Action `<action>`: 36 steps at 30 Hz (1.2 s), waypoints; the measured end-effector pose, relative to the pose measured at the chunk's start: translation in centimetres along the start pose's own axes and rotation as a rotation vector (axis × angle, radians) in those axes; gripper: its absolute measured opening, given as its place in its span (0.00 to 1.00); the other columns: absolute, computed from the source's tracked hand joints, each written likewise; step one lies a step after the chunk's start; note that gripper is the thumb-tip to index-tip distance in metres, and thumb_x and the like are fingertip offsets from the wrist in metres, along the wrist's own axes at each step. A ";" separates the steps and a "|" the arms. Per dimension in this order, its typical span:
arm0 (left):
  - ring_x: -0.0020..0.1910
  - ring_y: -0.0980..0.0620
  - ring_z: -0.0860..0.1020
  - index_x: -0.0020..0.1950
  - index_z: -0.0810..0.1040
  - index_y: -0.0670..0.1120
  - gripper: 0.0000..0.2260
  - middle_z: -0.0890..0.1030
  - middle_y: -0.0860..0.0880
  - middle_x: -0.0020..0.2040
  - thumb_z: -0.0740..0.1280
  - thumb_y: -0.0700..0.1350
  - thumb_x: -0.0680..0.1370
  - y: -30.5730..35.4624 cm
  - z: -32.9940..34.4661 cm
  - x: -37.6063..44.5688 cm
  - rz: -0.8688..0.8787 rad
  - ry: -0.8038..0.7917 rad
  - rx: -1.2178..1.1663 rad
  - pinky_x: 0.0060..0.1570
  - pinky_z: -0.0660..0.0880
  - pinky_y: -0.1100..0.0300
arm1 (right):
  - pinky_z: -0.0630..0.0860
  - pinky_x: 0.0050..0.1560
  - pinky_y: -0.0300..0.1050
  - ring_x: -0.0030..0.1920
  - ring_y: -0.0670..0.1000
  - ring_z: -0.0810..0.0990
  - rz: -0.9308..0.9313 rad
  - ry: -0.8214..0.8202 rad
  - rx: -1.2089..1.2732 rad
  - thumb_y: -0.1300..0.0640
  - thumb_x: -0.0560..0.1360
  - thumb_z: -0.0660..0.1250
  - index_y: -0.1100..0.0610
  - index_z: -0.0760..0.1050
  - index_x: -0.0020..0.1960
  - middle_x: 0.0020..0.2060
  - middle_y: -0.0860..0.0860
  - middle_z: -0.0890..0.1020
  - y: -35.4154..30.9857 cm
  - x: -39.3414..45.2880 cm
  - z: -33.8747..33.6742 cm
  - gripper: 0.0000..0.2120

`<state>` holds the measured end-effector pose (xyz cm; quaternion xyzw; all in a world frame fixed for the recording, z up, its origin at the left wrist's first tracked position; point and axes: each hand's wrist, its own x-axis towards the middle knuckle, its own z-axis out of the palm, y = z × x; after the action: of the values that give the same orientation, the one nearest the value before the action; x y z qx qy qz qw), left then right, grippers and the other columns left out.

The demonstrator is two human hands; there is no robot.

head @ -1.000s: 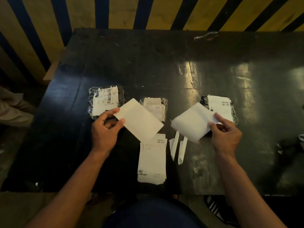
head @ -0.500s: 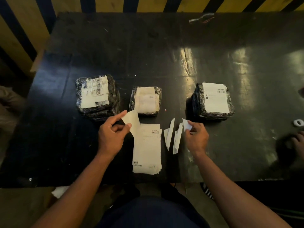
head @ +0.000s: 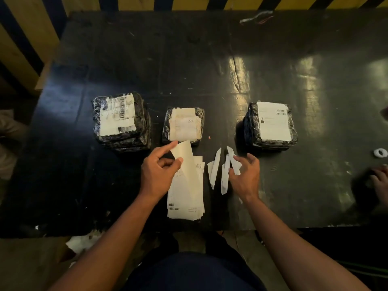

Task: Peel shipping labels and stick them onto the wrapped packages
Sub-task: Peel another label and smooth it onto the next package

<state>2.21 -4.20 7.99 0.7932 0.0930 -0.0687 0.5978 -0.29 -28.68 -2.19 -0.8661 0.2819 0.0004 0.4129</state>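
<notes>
- My left hand is pinching a peeled label between thumb and forefinger, holding it up over the stack of unpeeled labels lying in front of me.
- My right hand is half open, its fingers loosely curled round a folded strip of backing; I cannot tell whether it is gripping the strip or letting it go.
- I am judging that the step in hand is getting rid of the backing so the right hand is free to help lay the label down.
- I am keeping my left pinch on one corner only, so that little of the glue side is touching my fingers or folding onto itself.
- Two more scraps are lying just beside my right hand, between it and the stack; dropping this one with them is keeping the waste away from the fresh labels.
- Three packages are sitting in a row beyond my hands: left, middle and right, each already showing some paper on top.
- The middle one is nearest the label, just past my left fingertips, so I am taking it as the likely target, though that is only a guess.
- When sticking, I am planning to set one edge down first and smooth outward with the free hand, since the shiny wrap looks wrinkled and could trap creases.
- The table is dark and glossy.
</notes>
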 end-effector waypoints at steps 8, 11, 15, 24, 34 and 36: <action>0.49 0.54 0.86 0.70 0.79 0.51 0.23 0.79 0.50 0.64 0.75 0.35 0.77 0.9 1.1 0.1 0.049 -0.014 -0.026 0.49 0.85 0.56 | 0.77 0.51 0.31 0.49 0.41 0.79 -0.514 -0.032 0.125 0.55 0.75 0.75 0.53 0.82 0.58 0.52 0.44 0.80 -8.6 -4.8 -2.4 0.12; 0.49 0.52 0.86 0.69 0.79 0.52 0.23 0.80 0.50 0.64 0.75 0.36 0.76 0.8 1.3 0.4 0.061 -0.004 -0.029 0.49 0.85 0.53 | 0.76 0.50 0.32 0.49 0.42 0.79 -0.601 -0.161 0.097 0.49 0.75 0.74 0.52 0.79 0.61 0.53 0.44 0.81 -10.7 -6.8 -1.8 0.17; 0.51 0.54 0.86 0.70 0.79 0.51 0.24 0.81 0.48 0.63 0.76 0.37 0.76 0.8 1.4 0.6 0.051 0.005 -0.029 0.51 0.85 0.51 | 0.75 0.48 0.32 0.48 0.42 0.78 -0.614 -0.181 0.045 0.50 0.74 0.74 0.50 0.76 0.65 0.54 0.45 0.80 -11.3 -7.6 -0.8 0.21; 0.58 0.54 0.81 0.74 0.73 0.58 0.22 0.78 0.50 0.63 0.70 0.53 0.81 1.1 0.7 0.6 0.012 0.051 -0.064 0.52 0.82 0.59 | 0.79 0.44 0.32 0.46 0.42 0.83 -0.341 -0.072 0.404 0.63 0.76 0.74 0.54 0.77 0.60 0.48 0.43 0.83 -12.6 -6.1 -1.0 0.14; 0.58 0.53 0.83 0.62 0.83 0.54 0.15 0.84 0.53 0.59 0.73 0.39 0.78 0.2 -1.2 0.8 -0.061 -0.121 -0.102 0.53 0.83 0.58 | 0.84 0.53 0.46 0.49 0.51 0.86 -0.133 -0.179 0.625 0.67 0.74 0.75 0.58 0.77 0.48 0.46 0.51 0.85 -11.1 -3.5 -2.3 0.09; 0.56 0.52 0.84 0.60 0.85 0.52 0.14 0.85 0.51 0.57 0.74 0.37 0.77 0.1 -1.0 1.1 -0.060 -0.098 -0.113 0.53 0.84 0.57 | 0.84 0.53 0.47 0.50 0.51 0.86 -0.163 -0.205 0.598 0.66 0.76 0.74 0.57 0.80 0.49 0.48 0.50 0.86 -11.1 -3.3 -2.4 0.07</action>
<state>3.28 -3.18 8.12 0.7508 0.0911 -0.1196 0.6432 1.83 -23.24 8.05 -0.7217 0.1562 -0.0283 0.6737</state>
